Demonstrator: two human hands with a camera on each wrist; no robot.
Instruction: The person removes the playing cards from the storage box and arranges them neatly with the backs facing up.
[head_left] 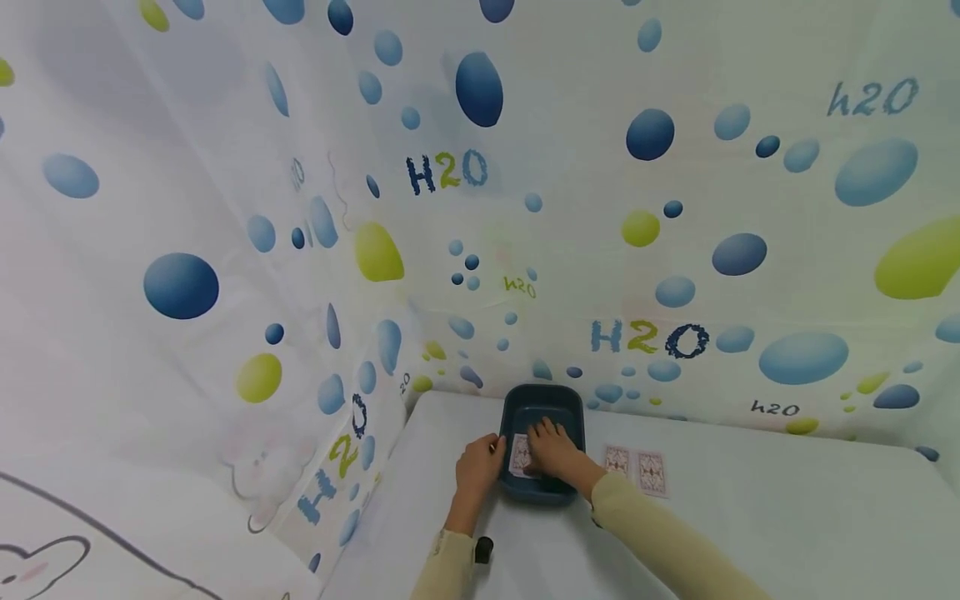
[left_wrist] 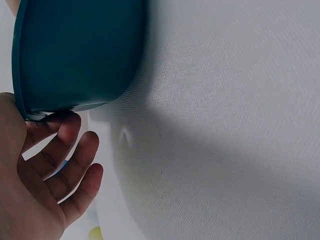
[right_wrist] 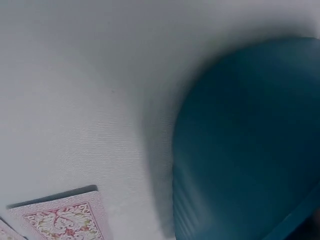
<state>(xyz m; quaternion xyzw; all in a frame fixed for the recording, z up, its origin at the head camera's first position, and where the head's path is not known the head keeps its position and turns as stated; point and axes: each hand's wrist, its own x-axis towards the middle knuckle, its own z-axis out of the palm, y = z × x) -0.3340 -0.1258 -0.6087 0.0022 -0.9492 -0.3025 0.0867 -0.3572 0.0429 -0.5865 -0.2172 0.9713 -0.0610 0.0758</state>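
Note:
A dark teal plastic tub (head_left: 542,495) stands on the white table near the back wall. My left hand (head_left: 477,468) grips its left rim; in the left wrist view the index fingertip (left_wrist: 70,120) sits under the rim and the other fingers spread below it. My right hand (head_left: 558,454) reaches down inside the tub, its fingers extended over the tub floor. Beside the right hand lies a playing card (head_left: 519,457) with a red patterned back, partly covered by that hand. The right wrist view shows the tub's outer wall (right_wrist: 240,145), with the right fingers hidden.
Two more playing cards lie back up right of the tub, one nearer (head_left: 617,460) and one farther (head_left: 652,474). A small black object (head_left: 483,549) is on the table beside the left sleeve. Walls covered with a droplet-print sheet (head_left: 570,250) stand behind and at left.

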